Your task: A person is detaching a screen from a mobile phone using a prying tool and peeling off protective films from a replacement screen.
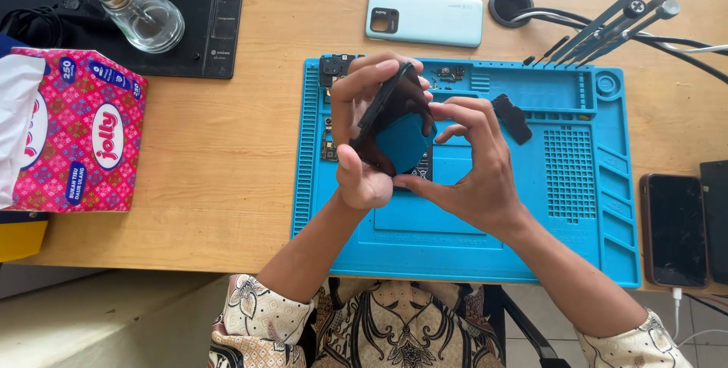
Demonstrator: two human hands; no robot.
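A: Desk first — a wooden desk [227, 148], and on it a blue silicone work mat [576, 209] under both hands. A pink tissue box [80, 129] sits far left, a glass dispenser bottle [140, 13] behind it, a pale phone back cover [425, 18] above the mat, and a dark phone [675, 229] lies at the right edge.

B: And the hands?

A: The left hand [362, 152] is closed around a dark opened phone [383, 106], held tilted on edge above the mat's middle, thumb low, fingers wrapped over the top. The right hand [474, 163] is pinched against its lower side, thumb and forefinger touching it.

B: How would it handle?

A: Light and stiff, I'd judge, but fragile — thin, with bare parts showing. Best held by the long edges, not the face. A small black plate [513, 118] and loose parts [449, 74] lie on the mat behind.
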